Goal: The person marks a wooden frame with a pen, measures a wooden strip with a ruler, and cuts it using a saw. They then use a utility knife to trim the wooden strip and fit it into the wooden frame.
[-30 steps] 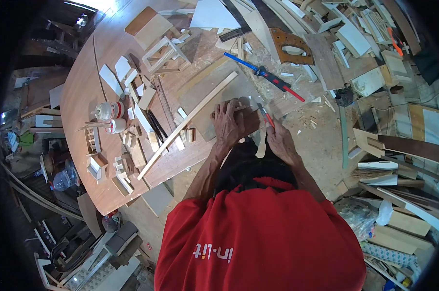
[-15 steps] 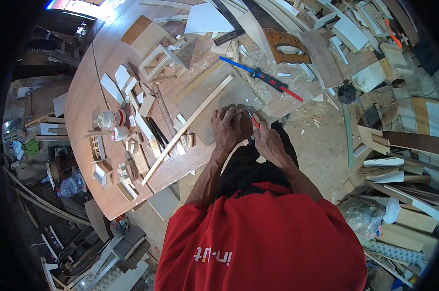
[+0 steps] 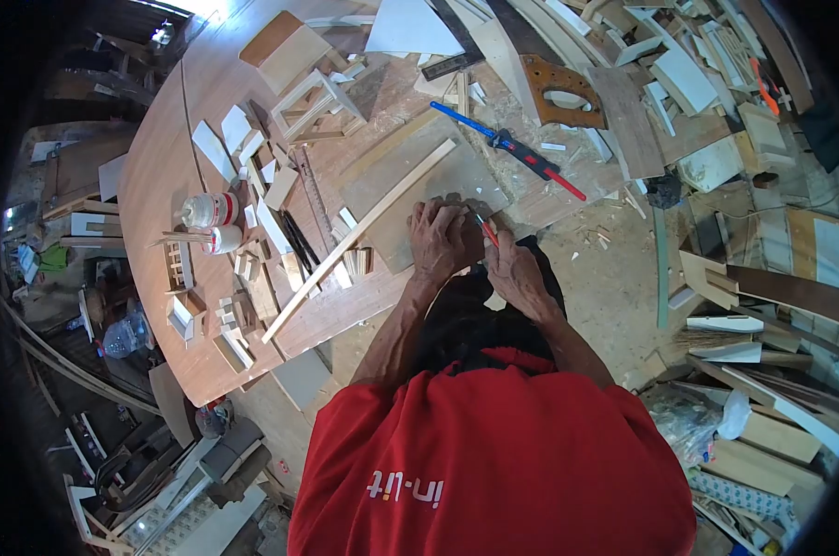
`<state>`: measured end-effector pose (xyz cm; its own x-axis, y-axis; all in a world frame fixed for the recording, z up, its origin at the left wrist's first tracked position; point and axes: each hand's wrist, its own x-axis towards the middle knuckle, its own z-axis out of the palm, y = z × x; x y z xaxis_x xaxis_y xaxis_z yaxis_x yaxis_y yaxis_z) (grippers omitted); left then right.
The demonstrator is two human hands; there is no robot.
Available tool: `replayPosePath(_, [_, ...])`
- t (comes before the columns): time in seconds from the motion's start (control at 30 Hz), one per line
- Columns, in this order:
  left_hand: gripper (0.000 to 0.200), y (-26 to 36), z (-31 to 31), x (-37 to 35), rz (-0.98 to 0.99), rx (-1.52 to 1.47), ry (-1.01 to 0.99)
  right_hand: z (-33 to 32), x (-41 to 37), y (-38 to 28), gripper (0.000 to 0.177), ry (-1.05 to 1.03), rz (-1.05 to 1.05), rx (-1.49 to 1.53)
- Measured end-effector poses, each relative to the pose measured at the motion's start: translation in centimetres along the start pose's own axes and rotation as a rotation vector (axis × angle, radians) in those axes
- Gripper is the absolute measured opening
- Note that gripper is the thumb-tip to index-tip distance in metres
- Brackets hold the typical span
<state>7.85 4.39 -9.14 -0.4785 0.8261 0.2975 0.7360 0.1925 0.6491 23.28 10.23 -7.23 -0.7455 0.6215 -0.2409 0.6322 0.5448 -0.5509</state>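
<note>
My right hand [image 3: 515, 271] is closed round a red-handled cutter [image 3: 490, 232], its thin metal tip pointing up and left toward my left fingers. My left hand [image 3: 435, 241] rests at the near edge of a flat grey-brown board [image 3: 392, 199] on the workbench, its fingers curled and pressed down. Whatever lies beneath those fingers is hidden. A long pale wooden strip [image 3: 364, 236] lies slantwise across the board, left of my left hand. Beyond my hands is a blue-and-red tool [image 3: 521, 154], long and thin.
A handsaw [image 3: 563, 97] and a black-bladed square [image 3: 452, 65] lie at the back. White jars [image 3: 206, 211], small wooden models [image 3: 317, 107] and offcuts stand on the left of the workbench [image 3: 160, 139]. Scrap wood [image 3: 735, 278] is piled at the right.
The whole view has shifted slightly, with the bench turning a little. Both hands keep nearly the same pose, the cutter still in my right hand beside my left fingers.
</note>
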Motion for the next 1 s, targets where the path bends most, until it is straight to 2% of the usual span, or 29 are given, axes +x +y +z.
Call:
replayPosePath(0.07, [0.012, -0.2, 0.0, 0.0, -0.003, 0.005, -0.016, -0.3, 0.1, -0.2, 0.035, -0.026, -0.035, -0.025])
replayPosePath(0.13, [0.012, -0.3, 0.1, -0.1, 0.008, 0.012, -0.009, -0.4, 0.2, -0.6, 0.041, 0.005, 0.164, 0.255])
replayPosePath(0.17, [0.012, -0.4, 0.2, 0.0, 0.022, 0.019, -0.002, 0.1, 0.2, -0.3, 0.041, 0.003, 0.164, 0.255])
replayPosePath(0.23, [0.012, -0.5, 0.3, 0.0, 0.028, 0.016, -0.001, 0.8, 0.2, 0.1, 0.026, 0.191, -0.015, 0.198])
replayPosePath(0.37, [0.012, -0.2, 0.0, 0.2, 0.049, 0.004, 0.0, 0.4, 0.0, 0.0, 0.024, 0.173, 0.008, 0.211])
replayPosePath(0.43, [0.012, 0.0, -0.1, 0.5, 0.057, -0.018, 0.002, 0.0, 0.2, -0.2, 0.043, 0.002, 0.138, 0.219])
replayPosePath(0.47, [0.012, 0.1, -0.2, 0.6, 0.067, -0.041, 0.003, 0.0, 0.2, -0.1, 0.043, 0.002, 0.139, 0.22])
replayPosePath(0.57, [0.012, -0.1, -0.1, 0.7, 0.102, -0.052, -0.001, 0.8, 0.1, 0.9, 0.042, 0.009, 0.082, 0.154])
replayPosePath(0.63, [0.012, -0.2, 0.0, 0.7, 0.101, -0.044, -0.006, 1.1, 0.0, 1.5, 0.041, 0.137, -0.335, -0.313])
replayPosePath(0.67, [0.012, -0.3, 0.1, 0.6, 0.1, -0.039, -0.012, 1.4, 0.0, 1.7, 0.041, 0.137, -0.333, -0.311])
replayPosePath(0.73, [0.013, -0.3, 0.1, 0.7, 0.116, -0.043, -0.007, 0.1, 0.5, 0.6, 0.041, -0.057, -0.025, 0.05])
replayPosePath(0.77, [0.013, -0.3, 0.1, 0.7, 0.133, -0.047, -0.001, -0.2, 0.6, 0.1, 0.041, -0.057, -0.023, 0.051])
replayPosePath(0.83, [0.014, -0.6, 0.4, 0.7, 0.137, -0.051, -0.005, -0.3, 0.7, -0.6, 0.022, 0.076, 0.058, 0.113])
replayPosePath(1.0, [0.016, 0.5, -0.4, 1.0, 0.186, -0.048, -0.007, 1.0, 1.5, -0.7, 0.023, 0.078, 0.119, 0.172])
